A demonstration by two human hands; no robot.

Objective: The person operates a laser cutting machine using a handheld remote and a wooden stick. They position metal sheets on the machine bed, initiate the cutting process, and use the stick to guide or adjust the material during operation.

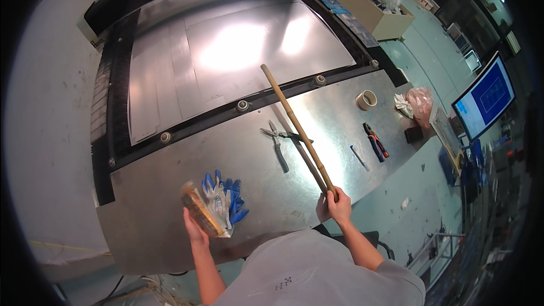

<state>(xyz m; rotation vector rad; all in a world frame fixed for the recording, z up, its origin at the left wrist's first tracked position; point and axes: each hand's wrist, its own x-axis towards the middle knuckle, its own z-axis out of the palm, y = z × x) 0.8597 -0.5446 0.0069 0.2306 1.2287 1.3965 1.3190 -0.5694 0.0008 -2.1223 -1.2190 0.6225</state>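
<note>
My right hand is closed around the lower end of a long bamboo stick, which slants up and left over the metal table. In my left hand is a long brown brush in clear plastic wrap, gripped along its near left side; its bristles are hard to make out. Just right of the brush lies a pair of grey and blue work gloves. Snips with dark handles lie with their blades apart, partly behind the stick.
Pliers, a blue and white marker and a tape roll rest on the table's right side. Metal sheet covers the machine bed beyond a black rail. A monitor stands at right.
</note>
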